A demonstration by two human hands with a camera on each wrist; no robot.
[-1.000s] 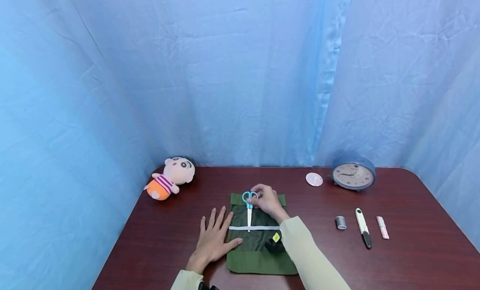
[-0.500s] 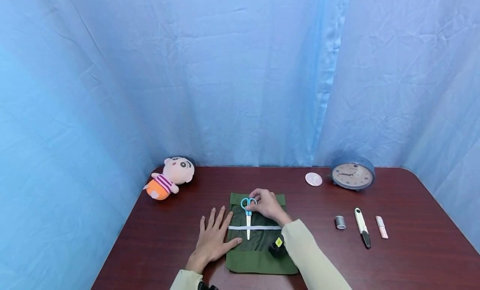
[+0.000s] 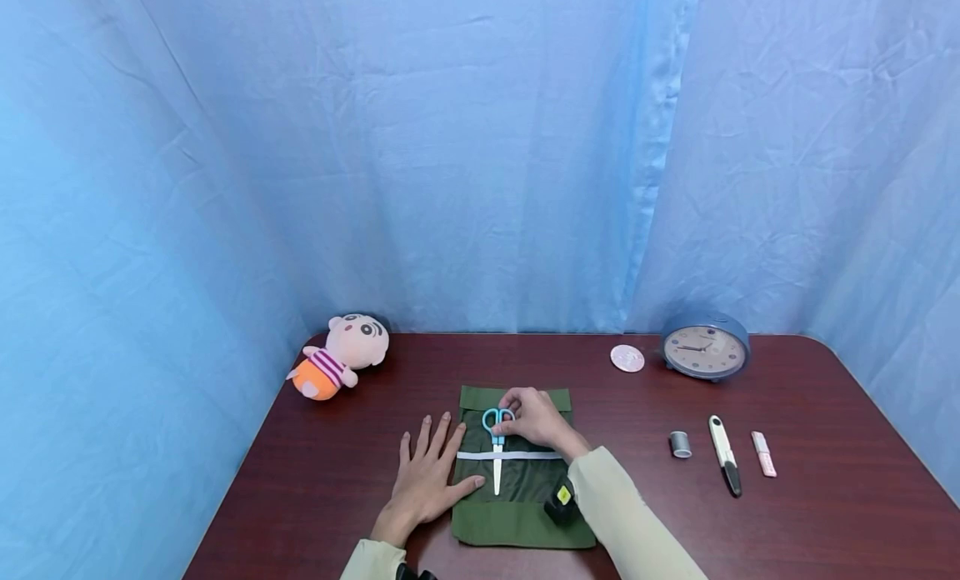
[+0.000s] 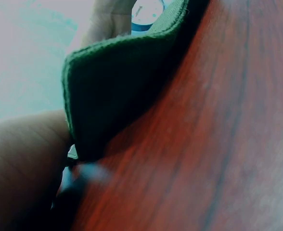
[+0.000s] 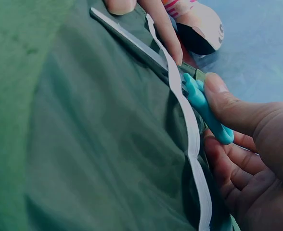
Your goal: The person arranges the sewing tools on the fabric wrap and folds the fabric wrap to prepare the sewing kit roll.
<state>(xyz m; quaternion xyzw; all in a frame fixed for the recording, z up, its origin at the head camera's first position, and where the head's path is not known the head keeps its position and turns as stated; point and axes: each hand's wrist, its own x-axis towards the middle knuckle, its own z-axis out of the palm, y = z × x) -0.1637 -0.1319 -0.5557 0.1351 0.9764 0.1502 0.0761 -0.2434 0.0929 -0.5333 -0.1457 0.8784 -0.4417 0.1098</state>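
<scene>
Scissors (image 3: 497,467) with light blue handles lie over a green fabric pouch (image 3: 525,526), blades pointing toward the person. A white elastic band (image 3: 532,456) runs across the pouch and passes over the blades, as the right wrist view shows. My right hand (image 3: 536,417) pinches the scissors' handle (image 5: 206,110) between thumb and fingers. Spread flat at the pouch's left edge, my left hand (image 3: 427,480) has its thumb on the fabric. In the left wrist view a raised pouch corner (image 4: 117,86) hides most of the scene.
To the right on the dark wooden table lie a grey thread spool (image 3: 681,445), a white-and-black tool (image 3: 725,457) and a small pink-and-white item (image 3: 764,455). Behind them are a round disc (image 3: 627,358) and a blue clock (image 3: 706,347). A plush doll (image 3: 339,357) lies back left.
My right hand has drawn the scissors toward the person, so more blade shows below the white band. The left hand has stayed in place.
</scene>
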